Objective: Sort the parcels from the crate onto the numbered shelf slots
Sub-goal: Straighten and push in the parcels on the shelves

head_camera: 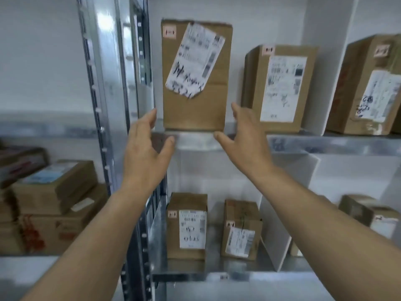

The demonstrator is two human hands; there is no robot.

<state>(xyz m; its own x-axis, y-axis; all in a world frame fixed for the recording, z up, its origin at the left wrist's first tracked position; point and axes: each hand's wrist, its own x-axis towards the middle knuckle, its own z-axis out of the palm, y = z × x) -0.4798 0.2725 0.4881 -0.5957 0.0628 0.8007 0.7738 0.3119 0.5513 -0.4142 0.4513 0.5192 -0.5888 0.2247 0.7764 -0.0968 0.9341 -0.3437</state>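
Note:
A tall brown cardboard parcel [196, 105] with a torn white label stands upright at the left end of the upper metal shelf [325, 142]. My left hand [145, 148] is raised just left of and below its bottom corner, fingers relaxed and spread, holding nothing. My right hand [245, 137] is just right of the parcel's lower edge, fingers straight, a small gap between hand and box. Neither hand grips the parcel. The frame is blurred.
Two more labelled parcels [280, 88] [366, 85] stand to the right on the same shelf. The lower shelf [195, 272] holds two small parcels [186, 224] [240, 229] and white dividers [275, 231]. Stacked boxes [54, 203] sit left of the steel upright [104, 105].

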